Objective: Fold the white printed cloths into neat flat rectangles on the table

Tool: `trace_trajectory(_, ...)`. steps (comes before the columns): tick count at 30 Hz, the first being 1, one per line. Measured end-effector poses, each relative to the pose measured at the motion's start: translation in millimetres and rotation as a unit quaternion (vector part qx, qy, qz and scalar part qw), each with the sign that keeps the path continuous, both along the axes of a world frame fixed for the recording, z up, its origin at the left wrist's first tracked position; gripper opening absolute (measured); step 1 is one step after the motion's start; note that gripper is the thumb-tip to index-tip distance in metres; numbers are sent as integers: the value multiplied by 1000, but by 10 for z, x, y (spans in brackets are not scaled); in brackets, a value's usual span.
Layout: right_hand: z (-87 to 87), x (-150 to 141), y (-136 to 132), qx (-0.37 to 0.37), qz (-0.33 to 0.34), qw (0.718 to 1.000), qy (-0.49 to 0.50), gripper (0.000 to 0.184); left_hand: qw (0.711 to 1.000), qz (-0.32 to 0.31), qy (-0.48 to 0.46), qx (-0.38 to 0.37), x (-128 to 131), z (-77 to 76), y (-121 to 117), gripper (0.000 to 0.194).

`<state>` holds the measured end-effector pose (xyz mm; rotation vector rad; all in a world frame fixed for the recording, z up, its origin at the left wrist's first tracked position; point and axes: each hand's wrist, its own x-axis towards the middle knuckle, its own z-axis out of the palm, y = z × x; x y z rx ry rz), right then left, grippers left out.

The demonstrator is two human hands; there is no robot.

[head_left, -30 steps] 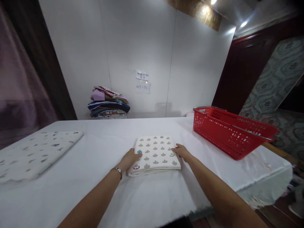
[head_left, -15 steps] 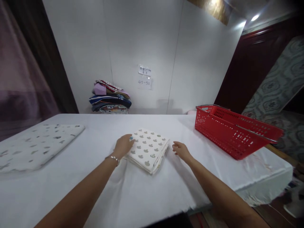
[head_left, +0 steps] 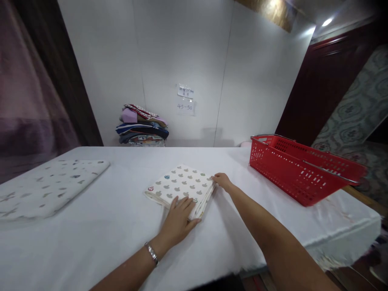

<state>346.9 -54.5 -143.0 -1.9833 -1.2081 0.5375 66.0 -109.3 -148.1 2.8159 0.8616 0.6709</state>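
Note:
A folded cream cloth point(head_left: 180, 186) with small grey motifs lies turned at an angle in the middle of the white table point(head_left: 121, 226). My left hand point(head_left: 178, 217) rests flat on its near corner, fingers stretched out over the fabric; a bracelet circles that wrist. My right hand point(head_left: 222, 180) touches the cloth's right corner with its fingertips, the fingers slightly curled but apart. Neither hand grips the cloth.
A red plastic basket point(head_left: 303, 167) with metal handles stands at the right of the table. A flat patterned cloth point(head_left: 48, 186) lies at the left. A pile of folded fabrics point(head_left: 142, 129) sits against the white wall, beside two paper notes point(head_left: 184, 99).
The cloth has been turned from square to angled. My left hand moved from its far left corner to its near corner. My right hand came back to the right corner.

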Motion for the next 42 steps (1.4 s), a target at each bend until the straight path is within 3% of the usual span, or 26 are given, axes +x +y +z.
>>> trace_trajectory(8,-78,49,83,5,-13,1000,8,17,999,14,-37,-1,-12,-41,-14,44)
trace_trajectory(13,-108,49,70,14,-16,1000,20,18,997,14,-77,-25,-32,60,-48,33)
trace_trajectory(17,-126,49,49,21,-12,999,29,18,994,3,-89,-55,-17,166,-59,13)
trace_trajectory(21,-137,40,30,28,-14,999,28,19,991,2,-103,-85,9,209,-62,24)
trace_trajectory(24,-152,25,9,34,-13,999,20,20,987,-2,-144,-68,17,169,-85,25)
trace_trajectory(28,-150,30,-30,28,-4,1000,-3,21,993,-41,-111,-31,18,51,-114,21)
trace_trajectory(34,14,-77,-55,41,10,996,-81,34,993,-45,-107,-10,18,18,-128,18)
trace_trajectory(38,80,-440,-148,69,115,976,-173,47,992,-45,-119,11,2,112,-188,17)
trace_trajectory(42,30,-680,-340,-54,243,919,-304,54,993,-41,-107,21,-4,138,-236,15)
